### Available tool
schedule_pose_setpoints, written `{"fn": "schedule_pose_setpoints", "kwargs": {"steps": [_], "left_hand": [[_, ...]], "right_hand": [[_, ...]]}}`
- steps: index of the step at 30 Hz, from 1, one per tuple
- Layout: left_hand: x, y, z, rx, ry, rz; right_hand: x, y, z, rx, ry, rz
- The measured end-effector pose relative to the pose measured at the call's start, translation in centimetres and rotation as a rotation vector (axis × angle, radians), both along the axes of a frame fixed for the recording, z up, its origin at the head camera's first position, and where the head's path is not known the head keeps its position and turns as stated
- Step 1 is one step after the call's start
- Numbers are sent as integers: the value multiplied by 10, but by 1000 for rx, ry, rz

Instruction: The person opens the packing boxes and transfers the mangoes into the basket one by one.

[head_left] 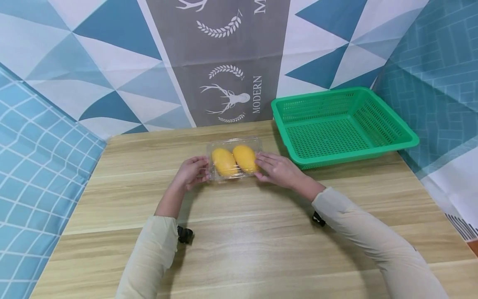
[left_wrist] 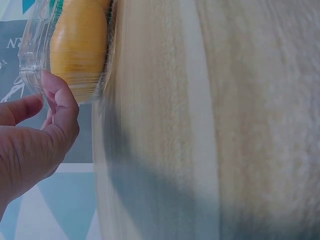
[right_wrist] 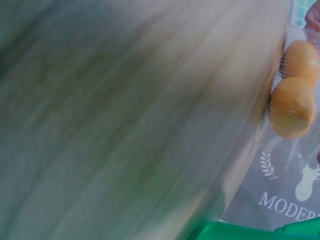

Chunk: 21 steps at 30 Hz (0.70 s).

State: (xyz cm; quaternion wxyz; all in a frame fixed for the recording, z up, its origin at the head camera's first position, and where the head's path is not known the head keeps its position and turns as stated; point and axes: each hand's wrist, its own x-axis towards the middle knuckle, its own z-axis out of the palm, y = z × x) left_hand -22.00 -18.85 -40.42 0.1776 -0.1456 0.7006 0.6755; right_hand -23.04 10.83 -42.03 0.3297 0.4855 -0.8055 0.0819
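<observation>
A clear plastic box [head_left: 234, 141] holding two yellow-orange fruits [head_left: 225, 162] lies near the back of the wooden table. My left hand [head_left: 193, 172] is at the box's left end; in the left wrist view, the thumb and curled fingers of that hand [left_wrist: 45, 135] pinch the rim of the box [left_wrist: 31, 65]. On the opposite end, my right hand [head_left: 278, 169] rests with its fingers on the box's right edge. The right wrist view has both fruits [right_wrist: 292, 107] inside the box, with only a sliver of the right hand at the frame edge.
A green perforated basket [head_left: 325, 160] stands at the back right of the table [head_left: 239, 249], a short way from my right hand. Patterned cloth [head_left: 231, 54] hangs behind the table, with blue checked cloth [head_left: 30, 187] along the left side.
</observation>
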Motion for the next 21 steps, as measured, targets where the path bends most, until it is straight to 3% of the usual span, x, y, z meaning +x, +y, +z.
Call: {"fn": "schedule_pose_setpoints", "kwargs": {"steps": [21], "left_hand": [[-1, -4, 0, -34, 7, -34]], "right_hand": [[-2, 10, -5, -97, -214, 72]]}}
